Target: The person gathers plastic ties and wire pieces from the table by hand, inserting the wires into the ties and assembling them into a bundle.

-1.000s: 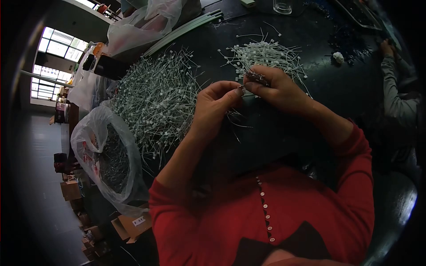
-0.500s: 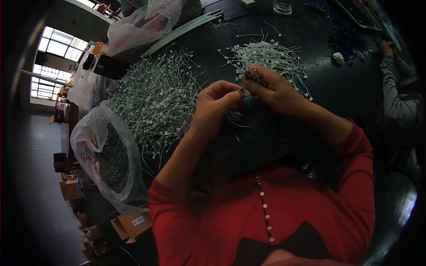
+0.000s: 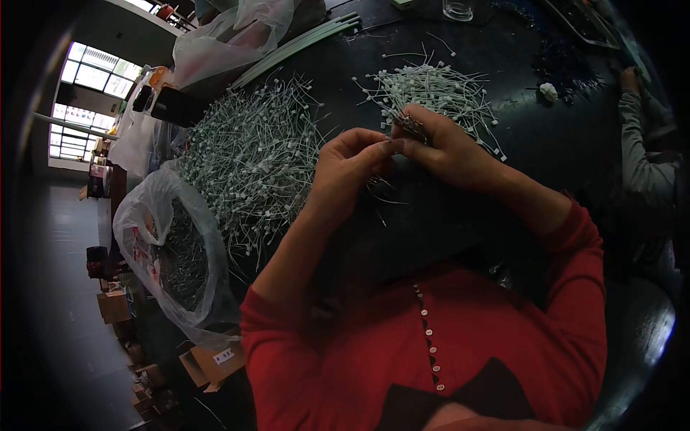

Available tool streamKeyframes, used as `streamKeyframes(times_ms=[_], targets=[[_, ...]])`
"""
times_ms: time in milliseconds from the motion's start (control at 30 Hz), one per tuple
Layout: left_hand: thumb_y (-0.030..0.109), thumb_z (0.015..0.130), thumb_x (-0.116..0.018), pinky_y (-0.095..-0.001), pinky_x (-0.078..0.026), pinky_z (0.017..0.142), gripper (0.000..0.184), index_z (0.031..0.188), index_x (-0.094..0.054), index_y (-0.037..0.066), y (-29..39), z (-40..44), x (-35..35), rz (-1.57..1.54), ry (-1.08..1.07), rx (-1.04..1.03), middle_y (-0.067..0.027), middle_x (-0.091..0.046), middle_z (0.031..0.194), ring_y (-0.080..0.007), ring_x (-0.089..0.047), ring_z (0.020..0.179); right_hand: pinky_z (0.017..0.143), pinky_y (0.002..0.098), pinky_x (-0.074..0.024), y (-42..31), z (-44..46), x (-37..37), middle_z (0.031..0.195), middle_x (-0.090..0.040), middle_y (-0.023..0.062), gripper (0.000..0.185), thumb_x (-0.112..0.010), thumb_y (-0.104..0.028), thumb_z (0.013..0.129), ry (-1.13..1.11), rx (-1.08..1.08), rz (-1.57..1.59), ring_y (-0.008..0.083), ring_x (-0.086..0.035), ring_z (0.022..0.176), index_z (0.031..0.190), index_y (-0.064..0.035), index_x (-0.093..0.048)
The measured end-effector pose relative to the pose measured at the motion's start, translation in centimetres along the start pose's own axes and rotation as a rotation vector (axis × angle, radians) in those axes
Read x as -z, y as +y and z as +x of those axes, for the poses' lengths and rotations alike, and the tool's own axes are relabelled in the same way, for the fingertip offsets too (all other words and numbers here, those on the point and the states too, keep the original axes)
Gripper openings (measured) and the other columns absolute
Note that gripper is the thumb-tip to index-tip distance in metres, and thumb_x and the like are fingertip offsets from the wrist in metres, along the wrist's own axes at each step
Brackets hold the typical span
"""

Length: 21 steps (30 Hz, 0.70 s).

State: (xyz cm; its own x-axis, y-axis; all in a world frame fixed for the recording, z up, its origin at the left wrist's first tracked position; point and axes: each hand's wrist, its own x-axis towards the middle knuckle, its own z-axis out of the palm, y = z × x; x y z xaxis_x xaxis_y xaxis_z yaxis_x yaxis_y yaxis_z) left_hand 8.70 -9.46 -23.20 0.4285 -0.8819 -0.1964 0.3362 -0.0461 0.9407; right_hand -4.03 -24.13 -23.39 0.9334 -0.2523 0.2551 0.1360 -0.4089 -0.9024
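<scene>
My left hand and my right hand meet above the dark table, thumbs and fingertips touching. A bundle of thin dark wire-like pieces sticks out from the closed fingers of my right hand. Closed in a pinch, my left hand hides whatever lies between its fingertips; several thin dark wires poke out beneath it. Just behind my right hand spreads a pile of thin pale stems with small white block-like ends. A larger pile of similar stems lies to the left of my left hand.
An open clear plastic bag with dark thin pieces inside stands at the left. Pale green rods and another plastic bag are at the back. A drinking glass stands far back. Another person's sleeve shows at right.
My two hands have drawn slightly closer, with the thumb tips now together. The wires under my left hand have shifted a little. The piles look the same.
</scene>
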Motion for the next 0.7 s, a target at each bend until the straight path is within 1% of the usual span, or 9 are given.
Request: streamKeyframes(times_ms=[33, 100, 233, 300, 400, 433, 500, 633, 700], targets=[[0.008, 0.086, -0.064, -0.022, -0.05, 0.067, 0.012, 0.095, -0.061, 0.0, 0.0, 0.0, 0.0, 0.0, 0.0, 0.002, -0.0048, -0.063, 0.087, -0.0099, -0.06, 0.073, 0.064, 0.0278, -0.0431, 0.3, 0.0, -0.1, 0.08, -0.053, 0.0052, 0.014, -0.055, -0.017, 0.093, 0.0, -0.001, 0.001, 0.0112, -0.051, 0.073, 0.092, -0.0034, -0.049], [0.012, 0.085, -0.066, -0.0222, -0.05, 0.07, 0.019, 0.1, -0.063, -0.001, 0.0, 0.0, -0.1, 0.014, -0.01, -0.014, -0.0044, -0.066, 0.086, -0.0093, -0.061, 0.075, 0.061, 0.0275, -0.0417, 0.6, 0.0, 0.0, 0.076, -0.055, 0.0064, 0.014, -0.057, -0.015, 0.091, 0.075, 0.044, -0.027, 0.0111, -0.051, 0.07, 0.09, -0.0026, -0.05], [0.011, 0.086, -0.065, -0.0228, -0.051, 0.071, 0.021, 0.103, -0.063, -0.001, 0.2, -0.2, -0.2, 0.076, 0.014, -0.043, -0.0053, -0.066, 0.088, -0.0103, -0.063, 0.078, 0.059, 0.0279, -0.0402, 0.3, 0.2, 0.3, 0.07, -0.053, 0.0055, 0.015, -0.058, -0.016, 0.091, 0.083, 0.02, 0.001, 0.0108, -0.05, 0.066, 0.088, -0.002, -0.052], [0.01, 0.087, -0.063, -0.0232, -0.052, 0.07, 0.021, 0.105, -0.062, -0.001, 0.2, 0.0, 0.1, 0.169, 0.061, -0.044, -0.0072, -0.066, 0.09, -0.0115, -0.064, 0.078, 0.074, 0.0271, -0.0463, 0.0, 0.2, 0.9, 0.087, -0.062, 0.0062, 0.01, -0.054, -0.007, 0.092, 0.039, -0.06, -0.083, 0.0123, -0.058, 0.083, 0.1, -0.0011, -0.054], [0.01, 0.089, -0.061, -0.0253, -0.054, 0.07, 0.02, 0.105, -0.06, -0.001, 0.1, 0.2, 0.4, 0.028, 0.097, -0.013, -0.0078, -0.066, 0.092, -0.0141, -0.065, 0.077, 0.074, 0.0262, -0.0462, -0.6, 0.0, 0.7, 0.087, -0.061, 0.0068, 0.008, -0.054, -0.007, 0.092, 0.004, -0.074, 0.031, 0.0122, -0.058, 0.084, 0.097, -0.0011, -0.054], [0.01, 0.089, -0.061, -0.0253, -0.054, 0.07, 0.02, 0.105, -0.06, -0.001, 0.1, 0.2, 0.5, 0.027, 0.098, -0.013, -0.0078, -0.066, 0.092, -0.0141, -0.065, 0.077, 0.074, 0.0262, -0.0462, -0.6, 0.0, 0.4, 0.087, -0.061, 0.0068, 0.008, -0.054, -0.007, 0.092, 0.003, -0.074, 0.031, 0.0122, -0.058, 0.084, 0.097, -0.0011, -0.054], [0.009, 0.089, -0.06, -0.0266, -0.056, 0.072, 0.019, 0.105, -0.058, -0.001, 0.2, 0.1, 0.6, -0.244, -0.002, 0.058, -0.0116, -0.066, 0.095, -0.016, -0.066, 0.079, 0.059, 0.0285, -0.04, -0.5, -0.1, -0.1, 0.069, -0.053, 0.0054, 0.016, -0.059, -0.016, 0.09, 0.076, 0.027, 0.018, 0.0112, -0.05, 0.066, 0.086, -0.0014, -0.054], [0.009, 0.089, -0.06, -0.0274, -0.056, 0.073, 0.017, 0.103, -0.058, -0.001, 0.2, 0.0, 0.3, -0.211, -0.034, 0.073, -0.0121, -0.066, 0.096, -0.0171, -0.066, 0.081, 0.059, 0.0294, -0.0403, -0.2, -0.1, 0.2, 0.069, -0.053, 0.0064, 0.016, -0.059, -0.016, 0.089, 0.032, 0.005, -0.011, 0.0115, -0.05, 0.065, 0.084, -0.0014, -0.053], [0.009, 0.09, -0.06, -0.0264, -0.056, 0.073, 0.018, 0.104, -0.058, -0.001, 0.2, 0.0, 0.3, -0.201, -0.021, 0.082, -0.0123, -0.066, 0.097, -0.0167, -0.066, 0.082, 0.057, 0.0303, -0.0404, 0.6, 0.1, 0.1, 0.066, -0.054, 0.0078, 0.017, -0.059, -0.016, 0.089, 0.081, 0.042, -0.048, 0.0124, -0.05, 0.062, 0.083, -0.0014, -0.052]])
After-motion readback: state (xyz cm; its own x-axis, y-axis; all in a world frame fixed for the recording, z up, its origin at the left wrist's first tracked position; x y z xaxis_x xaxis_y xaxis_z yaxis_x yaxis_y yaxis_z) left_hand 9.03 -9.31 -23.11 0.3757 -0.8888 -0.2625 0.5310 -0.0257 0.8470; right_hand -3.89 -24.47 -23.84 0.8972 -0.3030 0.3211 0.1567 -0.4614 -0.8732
